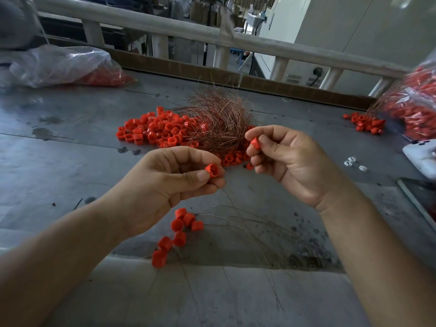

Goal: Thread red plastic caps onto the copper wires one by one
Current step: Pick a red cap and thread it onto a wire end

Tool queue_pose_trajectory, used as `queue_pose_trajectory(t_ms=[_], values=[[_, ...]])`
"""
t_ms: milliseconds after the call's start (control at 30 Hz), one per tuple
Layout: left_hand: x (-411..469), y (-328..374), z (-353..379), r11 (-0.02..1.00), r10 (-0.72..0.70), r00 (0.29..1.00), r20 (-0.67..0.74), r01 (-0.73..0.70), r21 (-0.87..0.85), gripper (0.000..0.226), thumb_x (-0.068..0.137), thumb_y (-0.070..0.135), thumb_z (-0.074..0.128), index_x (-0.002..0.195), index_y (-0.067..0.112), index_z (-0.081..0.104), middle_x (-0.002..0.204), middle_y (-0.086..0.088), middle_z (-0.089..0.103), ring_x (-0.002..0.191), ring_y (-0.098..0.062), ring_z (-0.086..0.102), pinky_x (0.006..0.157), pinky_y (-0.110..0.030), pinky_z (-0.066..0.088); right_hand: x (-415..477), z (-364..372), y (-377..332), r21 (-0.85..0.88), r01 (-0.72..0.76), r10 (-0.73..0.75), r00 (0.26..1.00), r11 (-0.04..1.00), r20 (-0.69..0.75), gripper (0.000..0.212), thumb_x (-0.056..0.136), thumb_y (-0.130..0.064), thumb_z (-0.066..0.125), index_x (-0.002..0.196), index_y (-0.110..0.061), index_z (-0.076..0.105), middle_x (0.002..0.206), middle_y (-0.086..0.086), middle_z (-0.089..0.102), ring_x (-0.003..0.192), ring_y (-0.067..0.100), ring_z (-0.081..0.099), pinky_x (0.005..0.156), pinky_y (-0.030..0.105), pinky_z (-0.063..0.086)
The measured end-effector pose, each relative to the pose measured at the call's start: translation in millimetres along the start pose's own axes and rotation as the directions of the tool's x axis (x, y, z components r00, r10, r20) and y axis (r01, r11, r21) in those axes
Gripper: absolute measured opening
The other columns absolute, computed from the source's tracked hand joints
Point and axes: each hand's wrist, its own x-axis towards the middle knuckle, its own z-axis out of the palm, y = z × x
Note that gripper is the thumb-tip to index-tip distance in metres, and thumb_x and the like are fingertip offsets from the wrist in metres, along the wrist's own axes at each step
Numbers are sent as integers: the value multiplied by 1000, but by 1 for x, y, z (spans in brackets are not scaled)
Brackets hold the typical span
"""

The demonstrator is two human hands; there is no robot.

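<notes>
Two caps are up: our left hand point(165, 185) pinches one red cap point(211, 170) nearer us than the copper wire tangle point(219, 121); our right hand point(290, 161) pinches another red cap point(254, 141) just right of that tangle.

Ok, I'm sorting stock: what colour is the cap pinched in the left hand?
Red, clearest in the head view: the cap in the left hand.

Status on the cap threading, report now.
Left hand pinches one red cap; right hand pinches a second cap. Capped wires lie by near edge; loose caps and copper wire bundle beyond hands. Nothing between the hands.
</notes>
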Motion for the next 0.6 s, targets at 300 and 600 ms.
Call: queue_pose_trajectory(t_ms=[300, 600], values=[[1, 0, 0, 1000, 5, 1000, -4, -5, -3, 24, 64, 1, 57, 78, 10, 75, 78, -10, 72, 74, -18, 70, 62, -18, 54, -3, 16, 7, 25, 8, -11, 995, 1000, 102, 11, 73, -17, 56, 79, -15, 65, 63, 0, 65, 52, 7, 60, 45, 17, 48], [1, 0, 0, 1000, 22, 1000, -20, -22, 16, 25, 63, 2, 57, 79, 9, 75, 79, -10, 72, 73, -18, 71, 61, -19, 54, -6, 18, 10, -68, 58, -49, 991, 996, 129, 16, 67, -16, 63, 83, -18, 67, 72, 1, 64, 65, 8, 62, 56, 19, 50]])
